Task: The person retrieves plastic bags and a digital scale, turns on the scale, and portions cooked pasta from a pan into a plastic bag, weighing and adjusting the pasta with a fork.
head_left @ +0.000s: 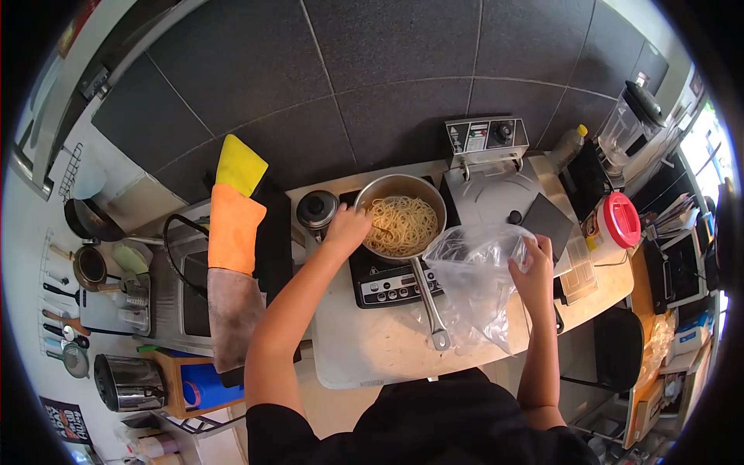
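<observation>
My left hand (pixel 350 226) is closed at the left rim of a steel saucepan (pixel 431 190). From its fingers a thin utensil, perhaps a fork (pixel 380 229), reaches into the noodles (pixel 409 225) inside the pan; its handle is mostly hidden by the hand. The saucepan rests on a portable electric cooktop (pixel 380 287), its long handle (pixel 434 318) pointing toward me. To the right of the pan, my right hand (pixel 535 267) grips the upper edge of a clear plastic bag (pixel 473 287). The bag hangs beside the pan and partly overlaps its right rim.
A small lidded pot (pixel 317 209) stands left of the saucepan. Behind the bag is a metal appliance with a control box (pixel 487 137). A red-lidded tub (pixel 620 221) and a blender (pixel 629 124) stand at right. Cloths (pixel 236 232) hang near the sink (pixel 170 310) at left.
</observation>
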Demonstrator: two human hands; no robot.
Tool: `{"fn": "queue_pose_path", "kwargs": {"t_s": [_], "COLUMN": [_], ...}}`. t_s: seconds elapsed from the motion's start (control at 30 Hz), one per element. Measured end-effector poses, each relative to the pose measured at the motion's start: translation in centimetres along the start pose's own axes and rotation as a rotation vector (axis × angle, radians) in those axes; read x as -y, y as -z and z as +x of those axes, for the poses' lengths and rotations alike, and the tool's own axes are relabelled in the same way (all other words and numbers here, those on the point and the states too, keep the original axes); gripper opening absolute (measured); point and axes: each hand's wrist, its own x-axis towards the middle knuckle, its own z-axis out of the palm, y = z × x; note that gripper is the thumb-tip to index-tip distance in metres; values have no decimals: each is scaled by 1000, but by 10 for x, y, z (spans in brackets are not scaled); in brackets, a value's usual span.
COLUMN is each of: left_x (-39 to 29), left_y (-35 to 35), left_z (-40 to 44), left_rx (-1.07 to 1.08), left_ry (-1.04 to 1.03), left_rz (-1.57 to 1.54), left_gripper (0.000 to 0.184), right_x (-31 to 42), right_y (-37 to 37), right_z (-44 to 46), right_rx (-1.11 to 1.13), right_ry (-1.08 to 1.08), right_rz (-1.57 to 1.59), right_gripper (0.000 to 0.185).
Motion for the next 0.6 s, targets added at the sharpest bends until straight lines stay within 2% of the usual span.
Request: {"fn": "queue_pose_path", "kwargs": {"t_s": [0.03,0.07,0.13,0.27,0.33,0.4,0.47,0.6], "left_x": [-4,-6,-8,-18,-22,-21,-21,-15], "left_y": [1,1,2,-10,-11,-33,-36,-40], "left_z": [5,10,22,39,47,54,55,52], "left_rx": [-94,-92,-259,-223,50,-2,104,94], "left_ry": [-30,-23,-39,19,60,97,146,175], "left_rz": [154,150,330,317,123,74,-137,-306], "left_gripper": [12,12,16,16,14,13,15,17], "right_x": [1,1,7,4,-2,-6,-11,-19], "right_y": [-1,-3,-2,0,1,3,3,4], "right_z": [1,2,5,10,12,15,17,24], "right_rx": [17,38,78,144,180,187,195,187], "right_ry": [-17,-18,-35,-50,-72,-76,-78,-50], "right_rz": [13,11,3,-11,-18,-1,17,22], "right_gripper": [44,45,46,48,50,50,50,49]}}
